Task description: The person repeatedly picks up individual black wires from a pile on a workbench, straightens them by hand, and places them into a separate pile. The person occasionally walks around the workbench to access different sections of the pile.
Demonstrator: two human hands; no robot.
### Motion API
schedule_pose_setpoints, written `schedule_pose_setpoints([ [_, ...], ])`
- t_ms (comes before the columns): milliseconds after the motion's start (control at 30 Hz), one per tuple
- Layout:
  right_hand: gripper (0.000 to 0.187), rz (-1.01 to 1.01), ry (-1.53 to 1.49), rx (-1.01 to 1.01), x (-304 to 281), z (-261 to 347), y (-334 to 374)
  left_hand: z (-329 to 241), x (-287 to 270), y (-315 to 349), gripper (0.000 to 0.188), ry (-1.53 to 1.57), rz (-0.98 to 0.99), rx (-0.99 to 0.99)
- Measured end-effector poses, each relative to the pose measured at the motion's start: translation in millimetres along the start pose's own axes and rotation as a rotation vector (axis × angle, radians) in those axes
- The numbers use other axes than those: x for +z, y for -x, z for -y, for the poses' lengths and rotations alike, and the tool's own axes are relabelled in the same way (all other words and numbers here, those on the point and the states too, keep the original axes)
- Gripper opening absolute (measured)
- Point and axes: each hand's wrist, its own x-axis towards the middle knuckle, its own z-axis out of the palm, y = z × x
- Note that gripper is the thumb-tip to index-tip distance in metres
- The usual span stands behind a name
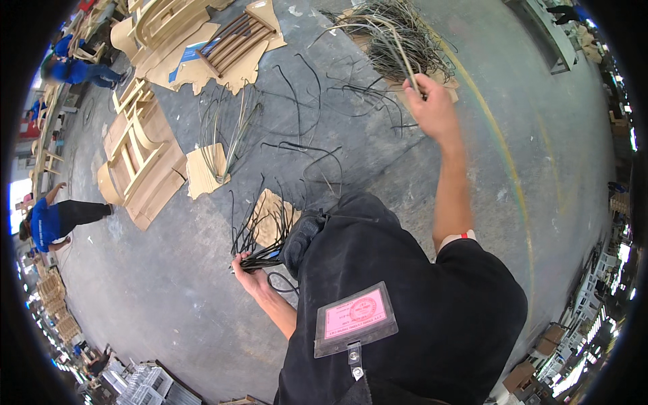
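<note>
My left hand (252, 275) is closed around the lower end of a bundle of black, wire-like strands (264, 256), whose loose ends fan out away from me over a piece of cardboard (270, 214). My right hand (433, 109) reaches far out to the front right, its fingers pinched on pale, bent strands (402, 52). These arch over a big tangled heap of dark and grey strands (378, 37) on the floor. Exactly how many the right fingers hold is hidden.
Single black strands (320, 147) lie scattered on the grey floor. A paler bunch (233, 131) rests by a cardboard scrap (204, 170). Wooden chair frames (138, 145) and brown slatted pieces (236, 42) lie on cardboard at left. A person in blue (48, 221) stands farther left.
</note>
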Motion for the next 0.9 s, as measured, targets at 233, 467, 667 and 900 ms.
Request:
schedule_pose_setpoints([
  [233, 0.013, -0.158, 0.236, -0.238, 8.5, -8.5, -1.0, 3.6, -12.2, -0.7, 0.011, 0.010, 0.026, 0.018],
  [467, 0.014, -0.018, 0.219, 0.044, -33.7, -45.4, -35.2, 8.5, -15.5, 3.7, 0.011, 0.013, 0.055, 0.013],
  [667, 0.020, 0.626, 0.204, 0.444, -33.3, -76.8, -82.3, 5.0, -10.3, 10.4, 0.013, -0.015, 0.016, -0.002],
  [900, 0.023, 0.576, -0.086, 0.284, -53.6, -53.4, -69.5, 4.8, -14.4, 9.6, 0.015, -0.028, 0.029, 0.017],
])
